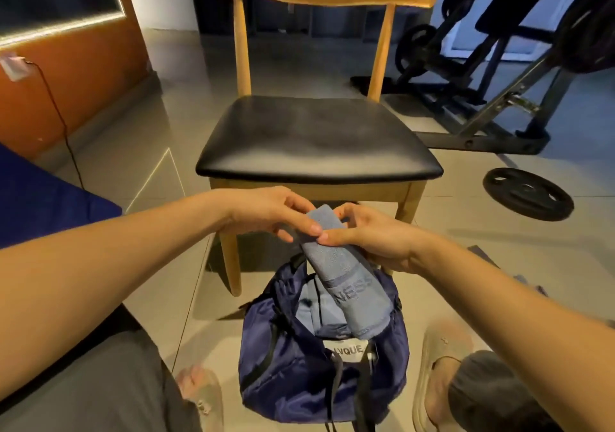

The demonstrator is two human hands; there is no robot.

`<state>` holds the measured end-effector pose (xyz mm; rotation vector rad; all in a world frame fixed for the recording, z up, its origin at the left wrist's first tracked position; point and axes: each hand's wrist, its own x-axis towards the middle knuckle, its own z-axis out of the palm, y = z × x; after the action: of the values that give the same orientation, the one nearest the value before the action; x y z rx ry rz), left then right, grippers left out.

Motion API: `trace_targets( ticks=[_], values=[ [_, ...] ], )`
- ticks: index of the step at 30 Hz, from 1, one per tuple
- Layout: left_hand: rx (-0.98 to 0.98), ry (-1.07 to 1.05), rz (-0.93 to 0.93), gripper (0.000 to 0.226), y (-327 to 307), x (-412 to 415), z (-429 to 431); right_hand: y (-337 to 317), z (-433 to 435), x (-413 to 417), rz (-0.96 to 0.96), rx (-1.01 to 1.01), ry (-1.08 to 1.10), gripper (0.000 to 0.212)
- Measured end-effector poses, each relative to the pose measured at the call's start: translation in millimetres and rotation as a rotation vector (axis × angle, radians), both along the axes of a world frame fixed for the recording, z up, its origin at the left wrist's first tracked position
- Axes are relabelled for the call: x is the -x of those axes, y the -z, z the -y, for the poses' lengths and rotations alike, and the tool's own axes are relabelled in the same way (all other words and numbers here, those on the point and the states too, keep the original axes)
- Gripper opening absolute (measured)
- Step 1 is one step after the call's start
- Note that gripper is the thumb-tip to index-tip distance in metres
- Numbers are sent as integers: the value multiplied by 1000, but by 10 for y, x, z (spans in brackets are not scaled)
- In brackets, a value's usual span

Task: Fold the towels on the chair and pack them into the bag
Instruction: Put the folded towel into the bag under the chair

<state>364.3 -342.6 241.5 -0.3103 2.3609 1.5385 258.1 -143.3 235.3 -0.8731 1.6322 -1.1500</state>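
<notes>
Packing was in hand: left hand [266, 212] and right hand [369, 235] pinched the folded grey-blue towel [346, 282], half inside the open navy fabric bag [299, 365]. Next it needed pushing down.

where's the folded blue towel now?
Head view, lower centre: folded grey-blue towel pinched between left hand and right hand, lower end inside the open navy bag, before the black-seated wooden chair.

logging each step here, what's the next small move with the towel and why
Probably lower the towel further into the bag. The left hand and right hand hold its upper end, its lower end already sits in the open mouth, and much of it sticks out above the rim.
</notes>
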Motion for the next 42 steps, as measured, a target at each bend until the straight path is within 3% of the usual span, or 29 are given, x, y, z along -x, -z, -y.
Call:
trace_targets(
  ticks=[5,9,12,16,21,22,25,26,30,33,36,38,42],
  values=[
    [-17,24,61,38,172,168,85,325,42,11,75,-25,177,54],
    [17,-28,93,32,369,373,126,809,-134,54,183,-82,254,73],
    [63,-78,145,29,688,572,169,1195,-214,74,262,-107,314,69],
    [134,-83,199,30,1182,892,187,1667,-171,116,348,-163,333,49],
    [133,-87,188,40,1794,1145,232,2267,-161,236,248,-216,616,40],
    [240,-104,158,47,1919,1151,264,2361,-174,256,241,-232,636,40],
    [848,-42,109,65,2312,1110,318,2629,-192,257,258,-290,692,52],
    [944,-29,106,64,2438,1107,310,2694,-172,231,276,-294,706,59],
    [991,-19,79,25,2630,1122,343,3065,-68,120,349,-344,663,103],
    [1038,-14,-1,16,2611,1139,440,3014,148,-2,377,-372,654,56],
    [996,-24,-79,15,2500,1181,537,2980,404,-60,369,-355,673,26],
    [952,39,-108,16,2420,1203,581,3009,572,-57,299,-374,725,25],
    [875,150,-76,12,2357,1231,632,2971,839,-3,191,-387,813,55]
  ],
)
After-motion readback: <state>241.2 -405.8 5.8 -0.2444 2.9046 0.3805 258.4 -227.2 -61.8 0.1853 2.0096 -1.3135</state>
